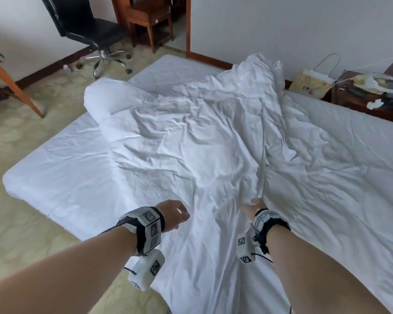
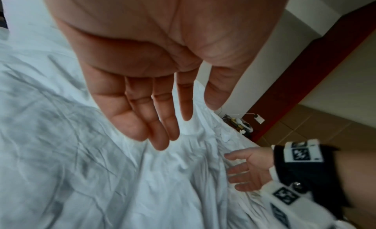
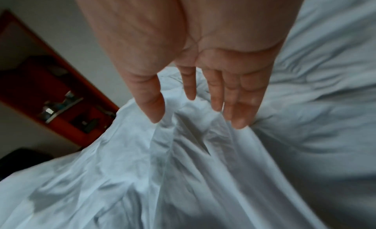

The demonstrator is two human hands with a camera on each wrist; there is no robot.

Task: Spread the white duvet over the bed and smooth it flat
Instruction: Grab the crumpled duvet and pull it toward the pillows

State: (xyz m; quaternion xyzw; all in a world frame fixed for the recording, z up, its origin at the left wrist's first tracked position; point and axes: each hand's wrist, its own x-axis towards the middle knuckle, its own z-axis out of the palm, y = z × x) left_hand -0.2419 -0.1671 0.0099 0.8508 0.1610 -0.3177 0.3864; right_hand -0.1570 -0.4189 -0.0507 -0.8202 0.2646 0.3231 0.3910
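The white duvet (image 1: 191, 141) lies crumpled across the middle of the bed (image 1: 61, 168), bunched into a roll at its far left and heaped up near the far wall. My left hand (image 1: 175, 214) hovers over the duvet's near part with fingers straight and relaxed (image 2: 160, 136), holding nothing. My right hand (image 1: 254, 205) reaches to a raised fold of the duvet (image 3: 183, 136); its fingertips (image 3: 238, 123) are extended and touch the ridge without gripping it. The right hand (image 2: 246, 171) also shows in the left wrist view, palm open against the fabric.
A black swivel chair (image 1: 93, 26) and a wooden stool (image 1: 150, 19) stand beyond the bed on the carpet. At the right, a cluttered wooden nightstand (image 1: 368, 94) and a paper bag (image 1: 311, 85) sit beside the bed. A wooden leg (image 1: 14, 85) slants at the left.
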